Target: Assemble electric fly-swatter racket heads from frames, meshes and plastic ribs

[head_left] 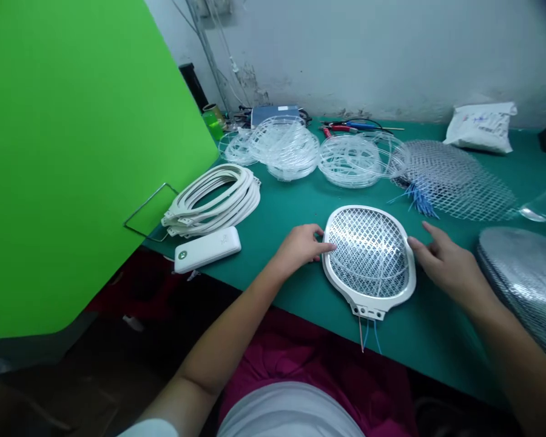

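A white oval racket frame (369,261) with metal mesh inside lies flat on the green table (295,206) in front of me. Thin red and blue wires hang from its neck toward the table edge. My left hand (300,244) rests at the frame's left rim, fingers loosely curled and touching it. At the right rim, my right hand (446,262) has its fingers spread and touches the edge. Neither hand grips anything.
A stack of white frames (216,200) and a white power bank (207,249) lie to the left. Clear plastic grids (284,145) and white mesh with blue wires (450,179) sit behind. Metal mesh sheets (525,276) are stacked at right. A green panel (73,152) stands left.
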The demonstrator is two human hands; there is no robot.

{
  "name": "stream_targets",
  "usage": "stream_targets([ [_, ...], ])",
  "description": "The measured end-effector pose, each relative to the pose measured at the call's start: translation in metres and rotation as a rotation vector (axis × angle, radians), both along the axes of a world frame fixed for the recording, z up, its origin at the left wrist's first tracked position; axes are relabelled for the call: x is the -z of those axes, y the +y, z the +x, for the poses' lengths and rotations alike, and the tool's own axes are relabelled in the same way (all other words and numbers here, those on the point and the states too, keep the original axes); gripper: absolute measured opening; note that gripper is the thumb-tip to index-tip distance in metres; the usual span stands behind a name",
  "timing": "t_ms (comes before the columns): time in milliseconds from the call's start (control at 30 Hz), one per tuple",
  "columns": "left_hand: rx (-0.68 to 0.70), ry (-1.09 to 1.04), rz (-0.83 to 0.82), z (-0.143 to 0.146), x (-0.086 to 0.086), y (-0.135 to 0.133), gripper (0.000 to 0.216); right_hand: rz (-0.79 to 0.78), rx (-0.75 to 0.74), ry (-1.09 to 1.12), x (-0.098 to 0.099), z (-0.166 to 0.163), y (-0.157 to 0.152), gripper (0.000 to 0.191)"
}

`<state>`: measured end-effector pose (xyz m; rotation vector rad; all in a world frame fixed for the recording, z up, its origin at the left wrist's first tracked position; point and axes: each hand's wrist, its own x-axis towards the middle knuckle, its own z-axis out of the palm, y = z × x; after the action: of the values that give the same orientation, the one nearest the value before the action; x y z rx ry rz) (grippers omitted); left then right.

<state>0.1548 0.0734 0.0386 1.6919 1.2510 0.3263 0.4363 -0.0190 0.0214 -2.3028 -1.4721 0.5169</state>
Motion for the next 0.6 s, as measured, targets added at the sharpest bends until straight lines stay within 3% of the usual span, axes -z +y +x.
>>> stream_targets([
  [233,0.024,-0.012,-0.031,0.003,0.007,0.0,0.037,0.004,0.106,0.134,0.011,-0.028,-0.049,0.068],
  [600,0.062,-0.008,0.022,0.002,0.006,-0.002,0.031,0.012,0.118,0.076,0.004,-0.041,-0.054,0.076],
])
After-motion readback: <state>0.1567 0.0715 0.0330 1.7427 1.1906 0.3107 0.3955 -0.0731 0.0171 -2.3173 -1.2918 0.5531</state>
